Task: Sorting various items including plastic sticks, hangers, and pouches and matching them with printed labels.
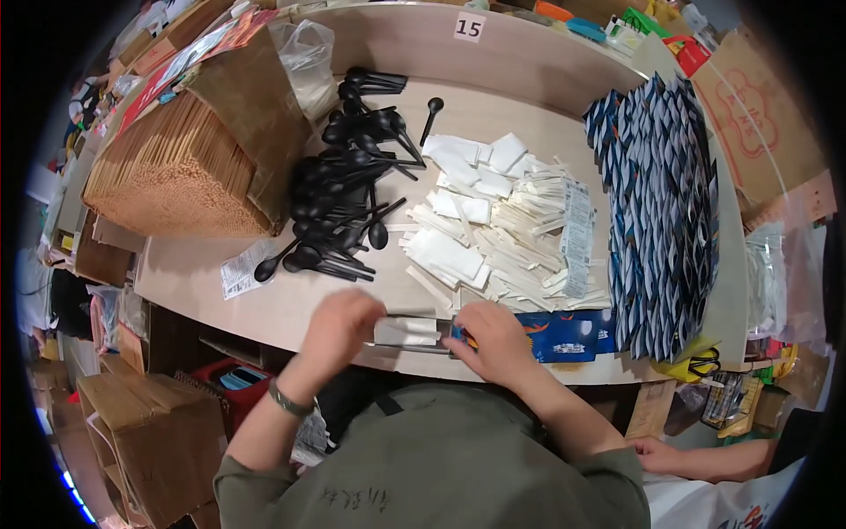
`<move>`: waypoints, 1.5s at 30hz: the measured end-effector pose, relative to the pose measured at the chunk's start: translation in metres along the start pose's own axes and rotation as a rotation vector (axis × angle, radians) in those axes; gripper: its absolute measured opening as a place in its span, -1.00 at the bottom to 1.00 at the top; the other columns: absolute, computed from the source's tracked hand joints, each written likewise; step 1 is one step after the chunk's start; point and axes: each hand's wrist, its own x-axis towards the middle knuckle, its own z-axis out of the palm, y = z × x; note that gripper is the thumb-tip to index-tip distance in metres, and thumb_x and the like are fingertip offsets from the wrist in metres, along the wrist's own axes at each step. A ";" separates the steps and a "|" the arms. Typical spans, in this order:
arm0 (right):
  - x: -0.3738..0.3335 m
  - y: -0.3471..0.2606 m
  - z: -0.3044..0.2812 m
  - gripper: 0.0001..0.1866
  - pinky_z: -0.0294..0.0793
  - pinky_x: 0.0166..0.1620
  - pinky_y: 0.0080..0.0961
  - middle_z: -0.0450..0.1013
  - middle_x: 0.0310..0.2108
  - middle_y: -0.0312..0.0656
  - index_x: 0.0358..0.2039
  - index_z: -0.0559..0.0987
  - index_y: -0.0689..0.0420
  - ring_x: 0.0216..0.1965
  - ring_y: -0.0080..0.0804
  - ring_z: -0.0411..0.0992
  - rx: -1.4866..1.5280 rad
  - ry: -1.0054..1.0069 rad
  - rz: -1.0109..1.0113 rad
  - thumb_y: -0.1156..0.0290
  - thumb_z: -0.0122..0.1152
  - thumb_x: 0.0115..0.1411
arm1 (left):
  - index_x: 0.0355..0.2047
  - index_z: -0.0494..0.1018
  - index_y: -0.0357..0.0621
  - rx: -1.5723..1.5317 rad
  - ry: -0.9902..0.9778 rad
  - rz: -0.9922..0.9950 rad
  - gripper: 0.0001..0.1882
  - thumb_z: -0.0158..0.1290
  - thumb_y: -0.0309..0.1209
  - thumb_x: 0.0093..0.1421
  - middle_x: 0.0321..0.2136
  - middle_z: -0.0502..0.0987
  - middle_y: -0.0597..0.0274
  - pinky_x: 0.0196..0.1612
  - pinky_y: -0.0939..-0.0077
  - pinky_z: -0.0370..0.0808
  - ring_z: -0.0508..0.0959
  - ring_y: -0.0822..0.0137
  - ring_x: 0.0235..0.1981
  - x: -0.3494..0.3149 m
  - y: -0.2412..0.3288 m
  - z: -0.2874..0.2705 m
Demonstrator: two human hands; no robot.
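Note:
At the table's front edge a white folded napkin (407,331) lies in a shallow metal holder (401,349), between my two hands. My left hand (345,319) is at the holder's left end, fingers curled; whatever they may hold is hidden. Over the right end, my right hand (493,342) has its thumb and fingers bent together around a small blue and orange piece, mostly covered. Blue printed packets (564,337) lie flat beside that hand. Beyond the holder is a heap of white napkins (448,256) and pale thin sticks (529,212). Black plastic spoons (339,181) are piled to its left.
A cardboard box (251,115) with tightly packed brown edges stands at left. Blue packets in dense rows (656,212) line the right side. A low partition (529,44) closes the back. Another person's hand (656,456) rests at lower right.

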 end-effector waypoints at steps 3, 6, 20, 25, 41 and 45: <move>-0.029 0.014 0.018 -0.63 0.30 0.10 0.01 0.42 0.01 -0.10 -0.12 0.50 0.09 0.08 -0.11 0.37 0.032 0.062 -0.134 0.31 0.29 0.04 | -0.43 0.49 -0.09 0.001 -0.063 0.111 -0.82 0.15 -0.52 -0.14 -0.48 0.49 0.14 -0.31 0.23 0.44 0.51 0.05 -0.37 -0.010 0.011 0.032; -0.033 0.013 0.042 -0.56 0.14 0.16 0.26 0.35 0.16 -0.16 0.05 0.47 0.05 0.22 -0.16 0.28 -0.234 -0.054 -0.363 0.37 0.18 0.11 | -0.42 0.51 -0.05 0.045 -0.140 0.151 -0.81 0.19 -0.49 -0.12 -0.43 0.53 0.17 -0.29 0.24 0.45 0.53 0.07 -0.36 -0.012 0.007 0.049; -0.031 0.009 0.036 -0.62 0.24 0.14 0.13 0.33 0.14 -0.11 0.00 0.52 0.04 0.22 -0.18 0.27 -0.175 0.001 -0.369 0.36 0.20 0.13 | -0.38 0.57 -0.23 0.598 0.467 -0.475 -0.76 0.13 -0.28 0.07 -0.42 0.57 -0.12 -0.25 0.07 0.50 0.58 -0.08 -0.31 0.122 -0.036 -0.248; -0.031 0.009 0.030 -0.60 0.34 0.11 -0.04 0.26 0.10 0.22 -0.09 0.58 0.07 0.12 0.14 0.29 0.077 0.030 -0.360 0.35 0.34 0.00 | -0.35 0.52 -0.23 0.735 0.557 -0.467 -0.83 0.01 -0.40 0.12 -0.36 0.57 -0.10 -0.24 0.08 0.51 0.58 -0.07 -0.30 0.104 -0.048 -0.245; -0.033 0.000 0.014 -0.62 0.15 0.23 0.10 0.19 0.18 0.21 0.03 0.52 -0.14 0.22 0.21 0.16 -0.107 -0.086 -0.117 0.35 0.20 0.17 | -0.30 0.54 -0.28 -0.522 -0.171 -0.467 -0.91 0.11 -0.52 0.21 -0.47 0.52 0.41 -0.26 0.65 0.38 0.41 0.56 -0.39 -0.042 -0.036 -0.035; -0.042 0.000 0.020 -0.59 0.17 0.22 0.09 0.19 0.18 0.20 0.04 0.52 -0.13 0.22 0.17 0.17 -0.137 -0.097 -0.149 0.40 0.18 0.14 | -0.33 0.55 -0.32 -0.224 -0.174 -0.493 -0.91 0.14 -0.58 0.14 -0.48 0.57 0.23 -0.31 0.57 0.43 0.48 0.50 -0.44 -0.039 -0.063 -0.028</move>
